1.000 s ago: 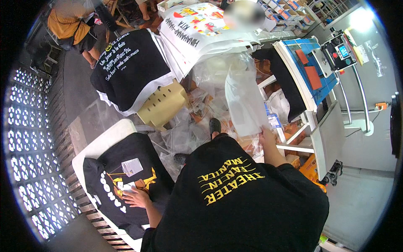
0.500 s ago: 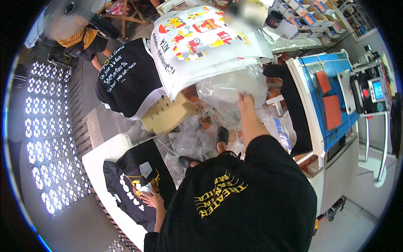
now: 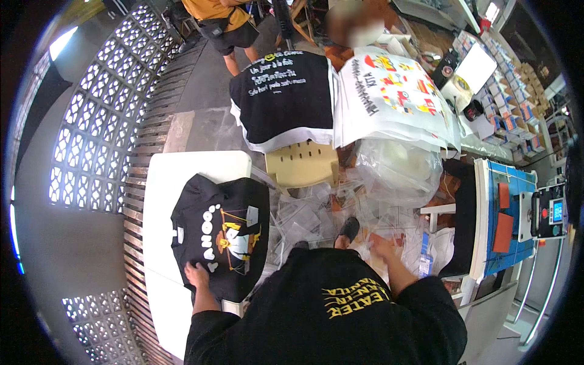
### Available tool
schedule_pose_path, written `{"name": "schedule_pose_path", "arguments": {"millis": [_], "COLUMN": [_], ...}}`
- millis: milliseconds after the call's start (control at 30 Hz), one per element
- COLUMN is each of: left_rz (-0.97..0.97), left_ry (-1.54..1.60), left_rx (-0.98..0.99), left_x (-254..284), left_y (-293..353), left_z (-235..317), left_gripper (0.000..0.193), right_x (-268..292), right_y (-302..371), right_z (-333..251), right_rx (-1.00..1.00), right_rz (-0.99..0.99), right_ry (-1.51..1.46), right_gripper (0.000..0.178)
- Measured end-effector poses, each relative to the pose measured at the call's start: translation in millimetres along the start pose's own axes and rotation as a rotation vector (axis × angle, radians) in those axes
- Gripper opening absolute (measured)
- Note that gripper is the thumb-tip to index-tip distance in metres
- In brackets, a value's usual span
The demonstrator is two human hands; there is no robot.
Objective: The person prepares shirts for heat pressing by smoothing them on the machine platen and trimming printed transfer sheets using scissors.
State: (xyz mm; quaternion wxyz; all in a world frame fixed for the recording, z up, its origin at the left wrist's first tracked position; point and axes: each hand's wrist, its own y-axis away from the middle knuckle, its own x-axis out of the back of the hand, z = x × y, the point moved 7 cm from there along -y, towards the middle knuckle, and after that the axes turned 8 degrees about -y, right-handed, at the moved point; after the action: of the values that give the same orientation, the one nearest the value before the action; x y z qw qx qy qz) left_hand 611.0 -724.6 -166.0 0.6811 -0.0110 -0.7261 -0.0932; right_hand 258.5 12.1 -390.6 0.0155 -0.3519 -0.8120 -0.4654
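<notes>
A black T-shirt (image 3: 193,207) with a coloured cartoon print and white lettering lies on the white table (image 3: 159,243) at my left. My left hand (image 3: 197,277) rests on the shirt's near left part, fingers laid on the cloth. A small pale rectangular piece (image 3: 252,215) lies on the shirt's right side. My right hand (image 3: 384,249) is in front of me at the right, above the littered floor. Motion smears its fingers, and whether it holds anything does not show. Beyond it hangs a clear plastic bag (image 3: 401,173) below the stacked white printed sheets.
A beige chair (image 3: 302,167) stands ahead, with a black printed shirt (image 3: 283,100) over it. White printed sheets (image 3: 365,112) are piled beside it. Clear plastic scraps (image 3: 304,210) litter the floor. At right is a heat press (image 3: 541,213). A person in an orange top (image 3: 210,11) stands far off.
The view has swung left. My right hand has drawn back from the clear plastic bag toward my body. My left hand has shifted from the print to the shirt's near left part.
</notes>
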Motion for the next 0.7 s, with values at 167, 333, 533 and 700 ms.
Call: {"name": "schedule_pose_path", "arguments": {"millis": [167, 333, 533, 700], "left_rz": [0.086, 0.045, -0.495, -1.458], "left_ry": [-0.036, 0.303, 0.4, 0.227], "left_rx": [0.306, -0.336, -1.557, -2.032], "left_x": [14, 1, 124, 179], "left_y": [-112, -139, 234, 453], "left_z": [-95, -9, 233, 200], "left_gripper": [0.048, 0.025, 0.02, 0.019], "right_x": [-132, -167, -101, -47], "right_y": [185, 252, 251, 343], "right_z": [29, 10, -197, -278], "right_rx": [-0.395, -0.261, 0.196, 0.727], "right_rz": [0.007, 0.007, 0.758, 1.157], "right_ry": [-0.077, 0.46, -0.138, 0.069], "right_gripper": [0.027, 0.022, 0.05, 0.065]}}
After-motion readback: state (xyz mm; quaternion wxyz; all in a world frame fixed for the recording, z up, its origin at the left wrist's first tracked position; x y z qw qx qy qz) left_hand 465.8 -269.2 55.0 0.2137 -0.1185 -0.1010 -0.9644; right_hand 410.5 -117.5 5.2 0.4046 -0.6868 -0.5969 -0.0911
